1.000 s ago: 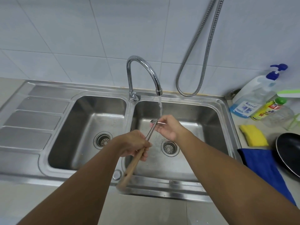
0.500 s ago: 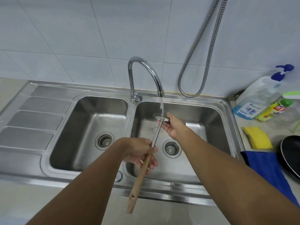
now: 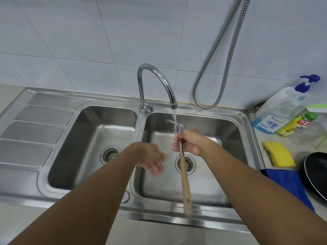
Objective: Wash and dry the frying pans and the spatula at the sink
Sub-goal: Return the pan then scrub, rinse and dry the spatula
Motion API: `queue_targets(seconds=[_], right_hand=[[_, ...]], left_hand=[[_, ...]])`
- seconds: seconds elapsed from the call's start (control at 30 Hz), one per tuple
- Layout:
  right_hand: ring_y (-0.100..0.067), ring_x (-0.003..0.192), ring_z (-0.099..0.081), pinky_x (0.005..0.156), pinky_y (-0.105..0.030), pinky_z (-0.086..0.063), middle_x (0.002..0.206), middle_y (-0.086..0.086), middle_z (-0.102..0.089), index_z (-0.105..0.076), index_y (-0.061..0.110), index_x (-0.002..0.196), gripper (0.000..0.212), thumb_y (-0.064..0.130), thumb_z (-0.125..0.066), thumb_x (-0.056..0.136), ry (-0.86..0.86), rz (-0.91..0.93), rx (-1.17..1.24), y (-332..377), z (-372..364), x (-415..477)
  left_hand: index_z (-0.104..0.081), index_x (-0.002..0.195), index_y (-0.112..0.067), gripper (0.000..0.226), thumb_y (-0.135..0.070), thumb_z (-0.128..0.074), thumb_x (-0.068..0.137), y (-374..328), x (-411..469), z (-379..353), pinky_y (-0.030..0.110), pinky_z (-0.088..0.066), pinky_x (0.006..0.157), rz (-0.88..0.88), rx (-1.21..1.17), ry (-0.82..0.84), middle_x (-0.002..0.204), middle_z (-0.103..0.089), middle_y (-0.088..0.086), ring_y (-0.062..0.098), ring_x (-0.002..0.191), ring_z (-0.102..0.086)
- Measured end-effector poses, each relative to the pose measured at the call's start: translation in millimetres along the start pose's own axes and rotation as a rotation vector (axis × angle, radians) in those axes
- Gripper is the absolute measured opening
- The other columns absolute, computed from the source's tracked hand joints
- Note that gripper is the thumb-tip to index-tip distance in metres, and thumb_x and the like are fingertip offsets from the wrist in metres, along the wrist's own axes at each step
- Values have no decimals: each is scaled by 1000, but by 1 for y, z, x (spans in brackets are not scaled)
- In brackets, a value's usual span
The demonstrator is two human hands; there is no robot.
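Observation:
The spatula (image 3: pixel 184 181) has a wooden handle and a metal blade. It hangs nearly upright over the right basin (image 3: pixel 221 131) of the steel sink, its blade up under the running stream from the tap (image 3: pixel 159 82). My right hand (image 3: pixel 190 143) pinches its metal shaft just below the blade. My left hand (image 3: pixel 153 159) hovers to the left of the spatula, fingers relaxed and empty. A black frying pan (image 3: pixel 316 174) lies on the counter at the right edge, partly cut off.
A blue cloth (image 3: pixel 286 181) and a yellow sponge (image 3: pixel 278 155) lie right of the sink. Soap bottles (image 3: pixel 283 110) stand at the back right. A metal hose (image 3: pixel 219 68) hangs on the tiled wall. The left basin (image 3: pixel 92 138) and drainboard (image 3: pixel 31 131) lie to the left.
My left hand let go of the wooden handle and moved left, open. My right hand shifted from the blade to the shaft, and the spatula swung more upright.

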State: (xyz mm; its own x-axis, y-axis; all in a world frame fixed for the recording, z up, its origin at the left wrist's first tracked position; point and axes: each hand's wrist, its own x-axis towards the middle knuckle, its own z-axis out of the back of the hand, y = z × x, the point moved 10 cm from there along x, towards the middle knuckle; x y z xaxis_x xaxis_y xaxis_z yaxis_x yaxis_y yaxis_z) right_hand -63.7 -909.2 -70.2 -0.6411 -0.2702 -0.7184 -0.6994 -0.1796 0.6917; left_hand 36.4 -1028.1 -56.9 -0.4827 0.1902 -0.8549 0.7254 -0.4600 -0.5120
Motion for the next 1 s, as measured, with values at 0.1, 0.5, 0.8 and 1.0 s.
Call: queue_targets(seconds=[0.1, 0.5, 0.8, 1.0], right_hand=[[-26, 69, -65, 56, -32, -53, 105, -22, -69, -43, -2, 131, 25, 3, -38, 107, -73, 25, 25, -2, 22, -2], [-13, 52, -45, 39, -20, -33, 107, -22, -74, -51, -4, 122, 20, 0, -40, 106, -29, -19, 74, -25, 37, 11], [-34, 70, -76, 59, -38, -63, 104, -22, -56, -48, -7, 130, 29, -4, -51, 102, -78, -26, 254, -23, 47, 8], [-36, 72, -72, 56, -41, -63, 117, -31, -59, -39, -1, 140, 48, -8, -58, 97, -197, 19, 184, -18, 63, -8]], left_hand=[[-51, 141, 8, 39, -5, -44, 105, -8, 20, 66, 43, -58, 96, -55, -23, -363, 138, -61, 27, 28, 98, -67], [-42, 138, -1, 33, -2, -31, 106, -85, 35, 156, 21, -44, 76, -351, -262, -751, 120, -52, 19, 23, 103, -47], [-47, 139, -9, 39, 2, -42, 102, -81, 48, 130, 32, -43, 83, -288, 60, -615, 128, -50, 12, 26, 105, -54], [-60, 127, -4, 67, -61, -31, 105, -31, 52, -52, 47, -54, 95, 51, -138, 211, 123, -72, 19, 35, 109, -67]])
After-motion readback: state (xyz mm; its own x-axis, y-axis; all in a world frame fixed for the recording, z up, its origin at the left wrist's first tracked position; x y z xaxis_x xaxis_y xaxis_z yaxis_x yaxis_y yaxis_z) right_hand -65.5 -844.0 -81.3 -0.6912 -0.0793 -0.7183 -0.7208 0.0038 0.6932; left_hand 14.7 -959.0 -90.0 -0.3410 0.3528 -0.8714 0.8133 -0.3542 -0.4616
